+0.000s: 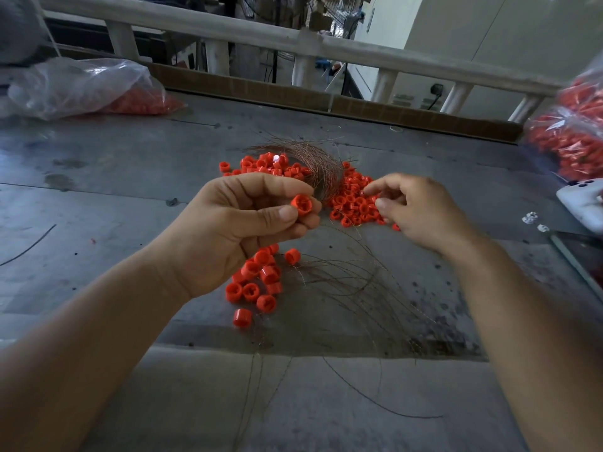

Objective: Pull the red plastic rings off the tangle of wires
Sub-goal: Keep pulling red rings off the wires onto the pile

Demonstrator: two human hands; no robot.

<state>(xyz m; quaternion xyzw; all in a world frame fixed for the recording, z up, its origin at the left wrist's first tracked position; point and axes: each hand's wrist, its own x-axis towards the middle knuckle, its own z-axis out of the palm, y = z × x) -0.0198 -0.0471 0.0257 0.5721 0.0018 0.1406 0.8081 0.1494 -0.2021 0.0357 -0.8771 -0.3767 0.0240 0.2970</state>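
My left hand [241, 223] pinches one red plastic ring [301, 204] between thumb and fingers, above the grey table [114, 164]. A tangle of thin copper wires [321, 164] arcs from behind that hand and fans out toward me. My right hand [421, 207] reaches into a heap of red rings [354, 203] at the middle of the table, thumb and forefinger close together over it; whether they pinch a ring or wire I cannot tell. Another heap of rings [270, 164] lies behind the wires. A small group of loose rings [257, 282] lies under my left wrist.
A clear plastic bag with red rings [85, 86] lies at the back left. A fuller bag of red parts [574, 132] stands at the right edge, with a white object [580, 203] below it. A wooden railing [293, 40] borders the far side.
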